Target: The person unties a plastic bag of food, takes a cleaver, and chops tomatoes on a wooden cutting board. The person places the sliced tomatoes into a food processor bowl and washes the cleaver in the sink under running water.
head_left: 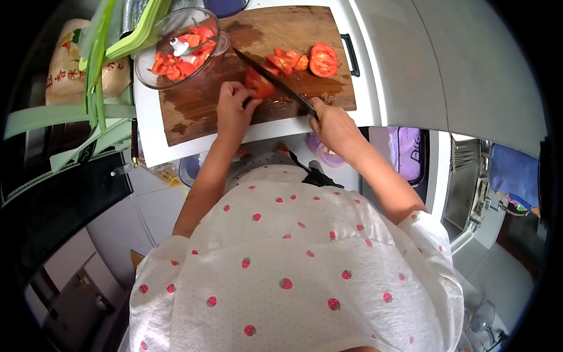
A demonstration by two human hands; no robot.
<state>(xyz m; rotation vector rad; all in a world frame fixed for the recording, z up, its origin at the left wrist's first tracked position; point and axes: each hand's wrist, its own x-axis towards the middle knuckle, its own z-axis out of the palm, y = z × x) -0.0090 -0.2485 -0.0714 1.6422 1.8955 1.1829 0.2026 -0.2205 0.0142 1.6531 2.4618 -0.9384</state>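
My left hand [236,111] grips a piece of tomato [258,84] with its fingertips on the wooden cutting board [199,111]. In my right hand [333,126] is the handle of a kitchen knife [280,85]. Its dark blade slants up and left across the board, along the right side of that tomato piece. Beyond the blade lie cut tomato pieces [287,61], and right of them a tomato half [323,60] with its cut face showing. A clear bowl [218,48] of tomato chunks, with a white central hub and blade, stands at the board's upper left.
A green rack [126,44] with long green stalks [94,88] hanging over it stands left of the bowl, near a printed bag [61,73]. A dark blue container [226,6] sits behind the board. The black board handle [350,54] is at the right edge.
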